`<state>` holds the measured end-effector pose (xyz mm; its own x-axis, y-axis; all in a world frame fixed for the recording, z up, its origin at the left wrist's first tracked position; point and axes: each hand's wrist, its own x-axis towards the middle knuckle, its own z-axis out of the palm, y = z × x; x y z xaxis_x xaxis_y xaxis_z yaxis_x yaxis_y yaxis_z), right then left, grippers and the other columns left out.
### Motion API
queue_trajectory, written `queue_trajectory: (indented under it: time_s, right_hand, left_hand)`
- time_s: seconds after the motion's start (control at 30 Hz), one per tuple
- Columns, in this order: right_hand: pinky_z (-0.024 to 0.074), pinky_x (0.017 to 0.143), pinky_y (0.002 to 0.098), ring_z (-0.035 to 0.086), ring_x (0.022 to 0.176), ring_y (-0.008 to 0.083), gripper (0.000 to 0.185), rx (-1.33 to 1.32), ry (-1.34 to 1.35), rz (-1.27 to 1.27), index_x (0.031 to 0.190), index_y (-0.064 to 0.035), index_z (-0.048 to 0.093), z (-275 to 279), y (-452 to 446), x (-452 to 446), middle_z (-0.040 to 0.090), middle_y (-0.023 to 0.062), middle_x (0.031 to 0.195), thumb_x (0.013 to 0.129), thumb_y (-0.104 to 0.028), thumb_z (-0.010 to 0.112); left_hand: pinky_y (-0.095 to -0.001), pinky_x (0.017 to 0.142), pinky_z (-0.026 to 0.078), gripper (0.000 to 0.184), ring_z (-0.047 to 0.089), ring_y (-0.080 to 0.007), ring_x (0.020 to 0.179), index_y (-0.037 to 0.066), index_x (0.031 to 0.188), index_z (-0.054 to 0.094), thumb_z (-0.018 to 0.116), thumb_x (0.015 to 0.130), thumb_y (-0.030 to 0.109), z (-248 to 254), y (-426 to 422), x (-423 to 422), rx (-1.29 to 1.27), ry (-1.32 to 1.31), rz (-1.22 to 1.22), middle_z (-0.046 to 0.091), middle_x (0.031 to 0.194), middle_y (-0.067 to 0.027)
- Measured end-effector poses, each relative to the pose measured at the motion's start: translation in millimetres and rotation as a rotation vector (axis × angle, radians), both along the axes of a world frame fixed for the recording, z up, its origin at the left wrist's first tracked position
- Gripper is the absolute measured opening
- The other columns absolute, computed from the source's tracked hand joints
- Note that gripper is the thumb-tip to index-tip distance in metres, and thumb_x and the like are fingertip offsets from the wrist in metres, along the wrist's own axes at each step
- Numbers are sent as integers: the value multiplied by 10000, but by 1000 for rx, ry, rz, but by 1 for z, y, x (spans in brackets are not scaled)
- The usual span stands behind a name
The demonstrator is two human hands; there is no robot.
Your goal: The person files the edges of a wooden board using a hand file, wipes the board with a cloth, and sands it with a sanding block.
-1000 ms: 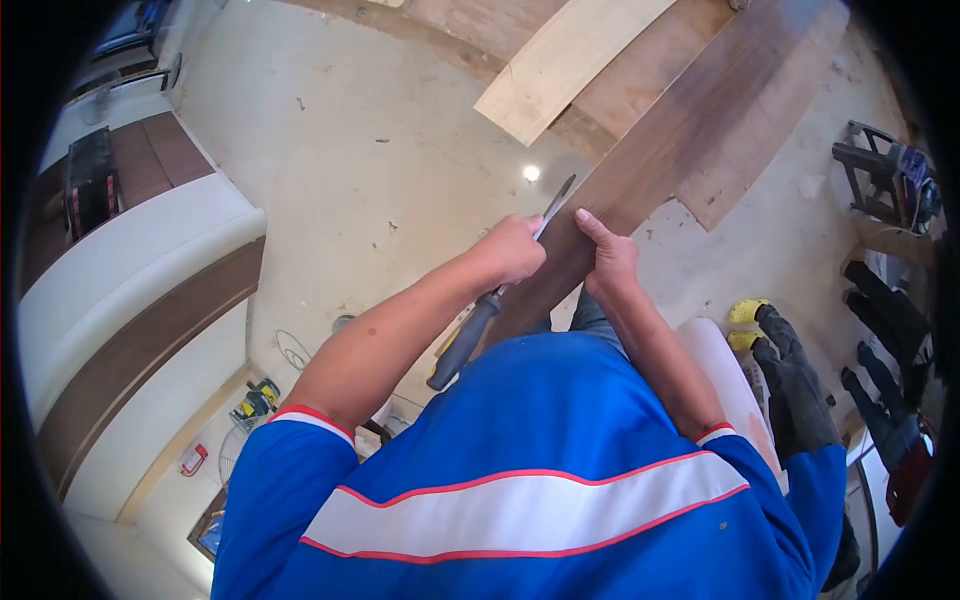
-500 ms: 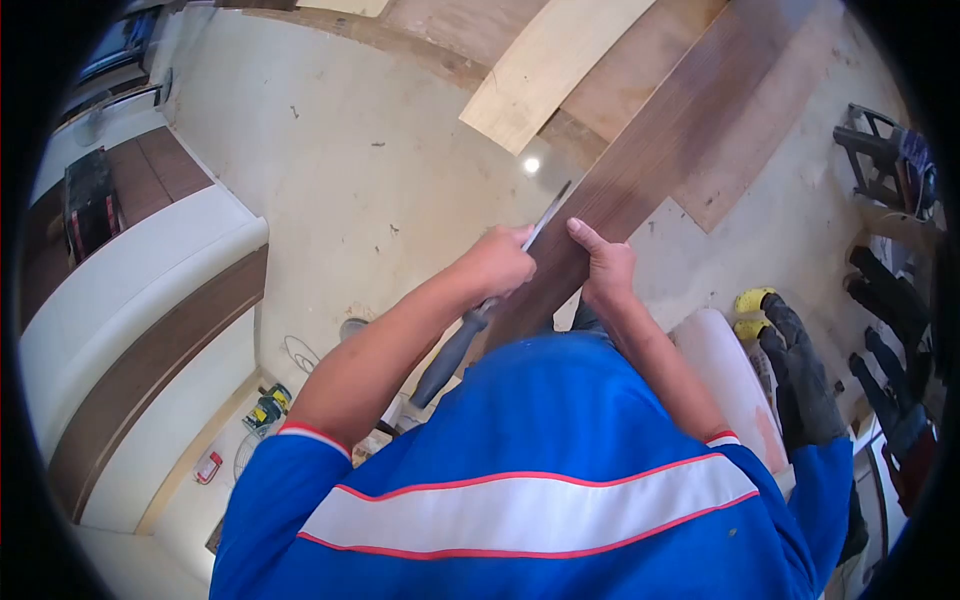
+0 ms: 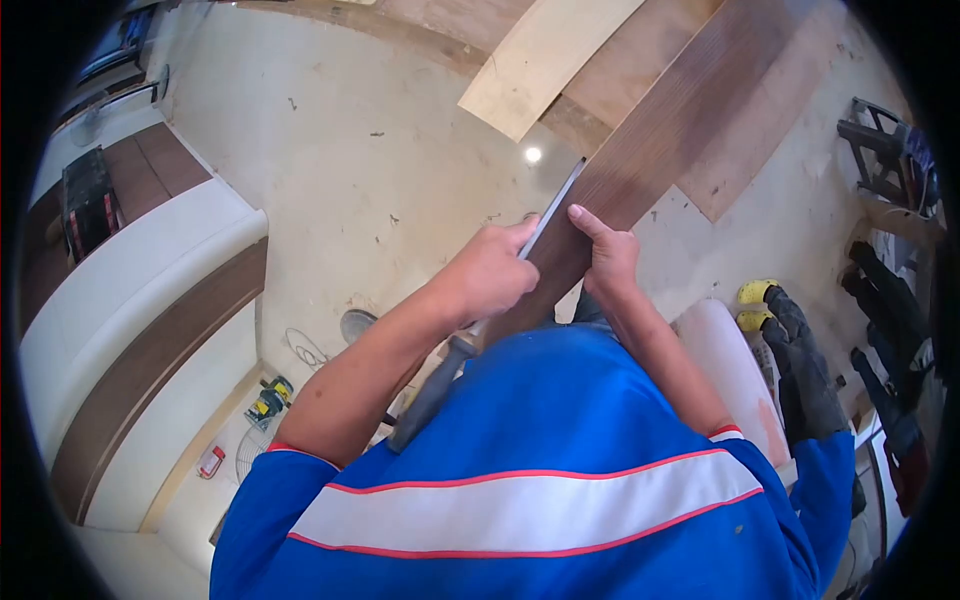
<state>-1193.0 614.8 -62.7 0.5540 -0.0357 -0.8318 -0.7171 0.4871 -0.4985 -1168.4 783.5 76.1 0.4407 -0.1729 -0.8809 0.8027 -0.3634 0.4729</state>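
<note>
A long dark brown wood-grain board [image 3: 660, 130] runs from near my body toward the upper right. My left hand [image 3: 497, 268] is closed around a slim grey file [image 3: 556, 211], which lies along the board's left edge. The file's dark grey handle [image 3: 432, 400] sticks out behind my left forearm, close to my shirt. My right hand [image 3: 612, 254] grips the board's right side, its thumb on the top face and its other fingers hidden underneath.
A pale plank [image 3: 545, 65] and brown sheets [image 3: 625, 70] lie on the floor ahead. White panelling with brown bands [image 3: 165, 370] stands at left, near a green tool [image 3: 268, 400] and a fan guard. At right are a person's legs [image 3: 795, 345] in yellow shoes and a dark stool [image 3: 880, 150].
The file's tip shows farther up along the board's edge, and its handle sits lower and more to the left. My right hand keeps its hold on the board.
</note>
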Motion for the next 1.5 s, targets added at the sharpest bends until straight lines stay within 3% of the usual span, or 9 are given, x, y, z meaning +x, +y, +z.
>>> queue_trajectory:
  time_s: [0.17,0.37,0.57,0.73,0.97,1.07,1.2,1.3,1.5]
  right_hand:
    - [551,922,383,682,1015,240,539,1,28,-14,1222,21,613,4,2,2,702,121,1136,754,-32,875]
    - [554,926,391,684,1021,250,529,27,-34,-23,1219,23,617,1,-1,-1,705,121,1125,760,-35,875]
    - [545,952,404,680,1040,260,523,-9,1,-5,1215,42,616,4,4,3,699,132,1134,767,-44,874]
    - [537,947,409,675,1028,261,539,-25,-18,-2,1215,42,622,0,4,0,698,138,1141,755,-60,885]
    - [520,936,395,657,1037,252,538,-77,-64,-1,1202,35,650,3,6,2,699,120,1131,739,-81,898]
    - [514,942,391,651,1039,251,526,-84,-76,-6,1197,27,662,-1,6,0,702,109,1121,743,-93,899]
    - [520,939,410,652,1045,258,537,-82,-75,50,1219,48,655,-13,2,-5,700,126,1147,767,-123,890]
    - [542,909,423,667,1032,270,586,-96,-101,87,1246,66,649,-16,-2,-5,697,144,1171,777,-185,897]
    - [575,719,383,684,870,238,614,2,-69,269,1266,25,622,-29,-36,-14,707,118,1101,866,-402,808]
  left_hand:
    - [-304,426,390,794,474,-128,459,75,1574,409,547,797,-12,-70,-9,5,126,53,-77,552,640,-60]
    - [-332,429,414,818,475,-153,451,70,1586,380,546,789,-2,3,2,-3,-5,-4,-32,531,602,-58]
    - [-319,454,430,808,521,-131,494,69,1572,410,548,778,10,-51,10,-19,71,79,-119,581,649,-70]
    - [-319,460,435,811,531,-130,505,64,1576,398,536,778,16,8,41,-77,36,27,-43,585,656,-75]
    - [-315,473,449,819,523,-133,506,122,1573,423,537,769,14,-50,52,-85,61,197,-126,591,648,-88]
    - [-311,472,445,821,516,-132,502,127,1571,427,548,766,16,2,54,-92,103,108,-155,590,646,-83]
    - [-342,514,492,752,599,-176,556,125,1510,510,599,766,67,-22,72,-150,203,150,-125,648,698,-108]
    - [-454,746,561,373,724,-321,817,63,1156,686,564,813,144,-85,96,-187,210,-2,-452,727,882,-227]
    - [-347,536,501,792,611,-187,576,199,1543,478,597,777,37,-53,110,-201,357,-16,17,664,733,-127]
